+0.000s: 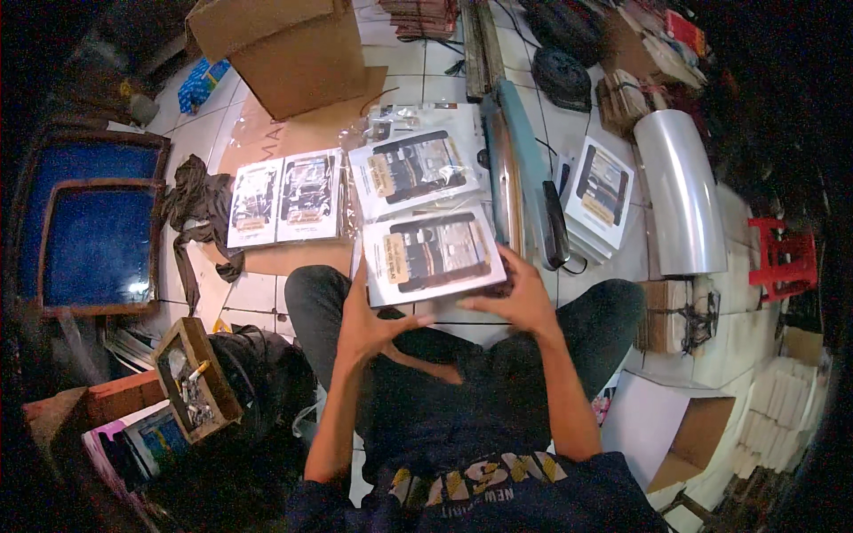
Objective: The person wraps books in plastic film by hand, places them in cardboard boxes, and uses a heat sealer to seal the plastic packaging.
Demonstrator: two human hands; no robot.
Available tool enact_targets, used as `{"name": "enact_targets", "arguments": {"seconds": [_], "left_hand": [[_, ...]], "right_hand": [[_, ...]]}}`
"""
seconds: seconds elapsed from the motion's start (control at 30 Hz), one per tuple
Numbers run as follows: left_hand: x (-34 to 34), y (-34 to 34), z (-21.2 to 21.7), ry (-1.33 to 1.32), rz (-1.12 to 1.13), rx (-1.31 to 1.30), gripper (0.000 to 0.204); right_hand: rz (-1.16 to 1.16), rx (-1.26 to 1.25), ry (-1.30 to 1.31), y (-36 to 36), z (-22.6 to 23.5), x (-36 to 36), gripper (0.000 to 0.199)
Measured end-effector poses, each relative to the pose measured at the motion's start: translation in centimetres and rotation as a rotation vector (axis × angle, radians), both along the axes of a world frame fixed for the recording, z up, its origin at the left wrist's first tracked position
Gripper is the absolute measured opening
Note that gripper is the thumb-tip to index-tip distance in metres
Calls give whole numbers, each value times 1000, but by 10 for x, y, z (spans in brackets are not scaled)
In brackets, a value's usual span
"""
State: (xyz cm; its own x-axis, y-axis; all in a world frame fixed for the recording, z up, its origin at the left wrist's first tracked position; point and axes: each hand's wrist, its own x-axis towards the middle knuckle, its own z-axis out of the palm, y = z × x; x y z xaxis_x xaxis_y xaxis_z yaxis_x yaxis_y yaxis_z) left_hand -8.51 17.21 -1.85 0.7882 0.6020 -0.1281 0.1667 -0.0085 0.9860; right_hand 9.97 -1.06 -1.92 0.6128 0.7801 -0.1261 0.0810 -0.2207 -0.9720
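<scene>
Gripping a clear-sleeved printed card packet point(434, 253) over the lap, left hand point(373, 324) fingers spread beneath, right hand point(520, 298) pinching its edge, it might slide from the slick sleeve onto the floor tiles point(267, 289)

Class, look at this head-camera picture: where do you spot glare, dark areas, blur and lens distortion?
Head view: glare streaks the curved silver sheet and the plastic sleeve of the printed card pack held by both hands; corners fall to black; floor tile lines bend toward the rim; the left hand looks slightly motion-blurred, the right hand sharper.
</scene>
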Motion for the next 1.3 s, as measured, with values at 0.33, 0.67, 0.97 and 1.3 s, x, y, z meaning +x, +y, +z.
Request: {"name": "enact_targets", "arguments": {"seconds": [0.33, 0.67, 0.97, 1.3], "left_hand": [[-2, 8, -13, 102, 135, 198, 82], [-10, 15, 3, 136, 45, 336, 80], [23, 53, 1, 15, 429, 453, 20], [-26, -41, 36, 70, 182, 430, 8]], "right_hand": [[-100, 7, 82, 13, 3, -3, 133], [-104, 53, 75, 6, -14, -26, 69], [-539, 99, 52, 50, -27, -14, 15], [-390, 376, 1325, 41, -18, -74, 50]]}}
